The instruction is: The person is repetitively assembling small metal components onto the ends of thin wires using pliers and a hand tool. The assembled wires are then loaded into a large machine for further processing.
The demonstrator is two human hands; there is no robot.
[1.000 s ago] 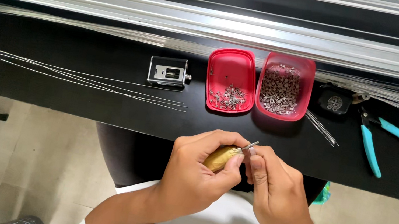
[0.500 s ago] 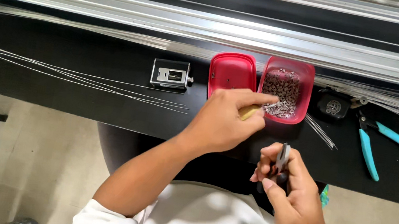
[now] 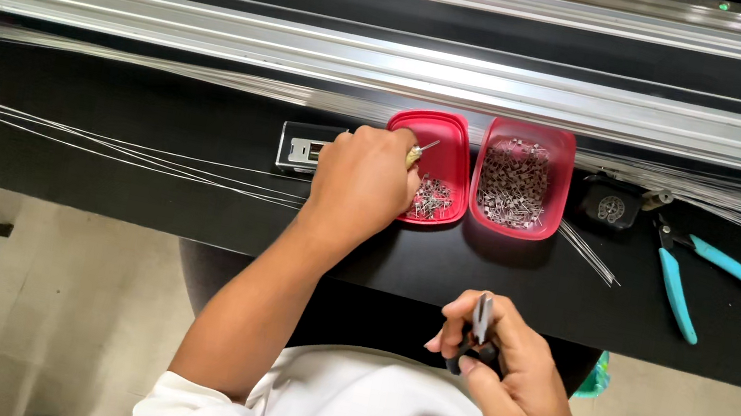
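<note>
My left hand reaches over the black bench and holds a small yellowish-handled tool with its metal tip over the left red tray, which holds a few small metal parts. My right hand stays near my body, below the bench edge, gripping small dark-handled pliers that point upward. The right red tray beside it is full of small metal parts.
A small grey box-like device lies left of the trays, thin wires run across the bench, and a wire bundle lies at right. Teal-handled cutters and a black round object lie right. Aluminium rails run behind.
My hands were together at my chest. My left hand went out with the yellowish tool to the right tray, then left over the left tray. My right hand dropped lower with the pliers.
</note>
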